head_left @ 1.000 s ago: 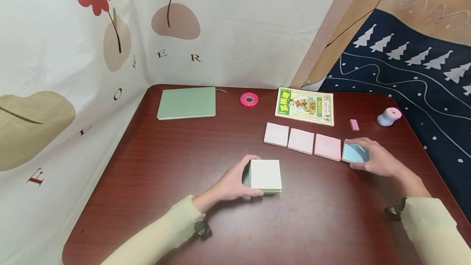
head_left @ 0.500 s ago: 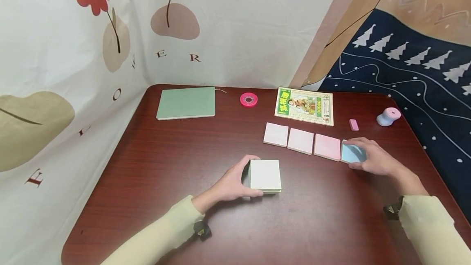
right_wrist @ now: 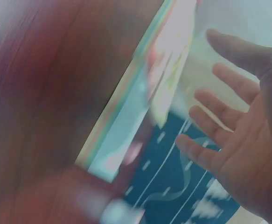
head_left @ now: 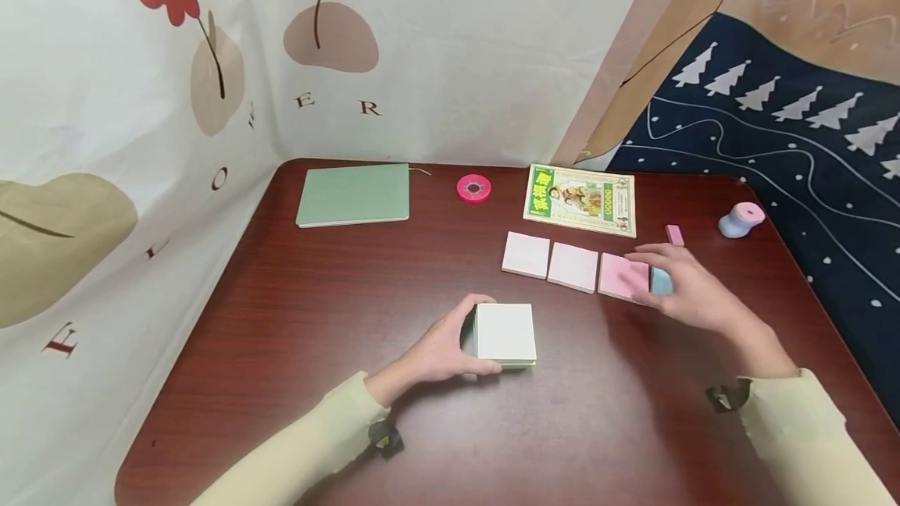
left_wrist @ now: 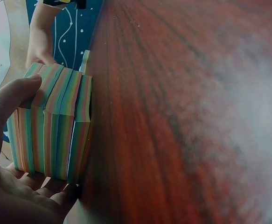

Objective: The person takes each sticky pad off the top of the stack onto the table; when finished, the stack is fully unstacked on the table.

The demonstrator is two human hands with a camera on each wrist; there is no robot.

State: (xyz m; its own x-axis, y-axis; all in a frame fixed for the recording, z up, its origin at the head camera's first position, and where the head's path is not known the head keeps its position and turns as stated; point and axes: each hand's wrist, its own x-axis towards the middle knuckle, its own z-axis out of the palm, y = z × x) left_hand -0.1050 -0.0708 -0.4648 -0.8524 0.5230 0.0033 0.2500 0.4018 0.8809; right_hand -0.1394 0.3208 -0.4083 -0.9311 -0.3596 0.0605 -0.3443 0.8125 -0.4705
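My left hand (head_left: 443, 350) grips the left side of a stack of sticky note pads (head_left: 505, 332) on the table, thumb at the near side and fingers at the far side. In the left wrist view the stack's striped edges (left_wrist: 56, 135) show several layers. Spread and blurred, my right hand (head_left: 692, 287) hovers over the blue sticky note pad (head_left: 661, 281), holding nothing, its fingertips over the pink pad (head_left: 615, 276). The right wrist view shows its fingers apart, beside the blue pad's edge. Two paler pads (head_left: 573, 266) continue the row leftward.
Behind the row lie an illustrated booklet (head_left: 580, 200) and a pink eraser-like block (head_left: 674, 234). A pink-and-blue spool-shaped thing (head_left: 741, 220) stands at the right edge. Farther left are a pink ring-shaped roll (head_left: 474, 188) and a green notebook (head_left: 355, 195). Printed cloth (head_left: 457, 61) hangs around the table.
My right hand has let go of the blue pad and moved up and leftward, partly over the pink pad. My left hand keeps its hold on the stack in place.
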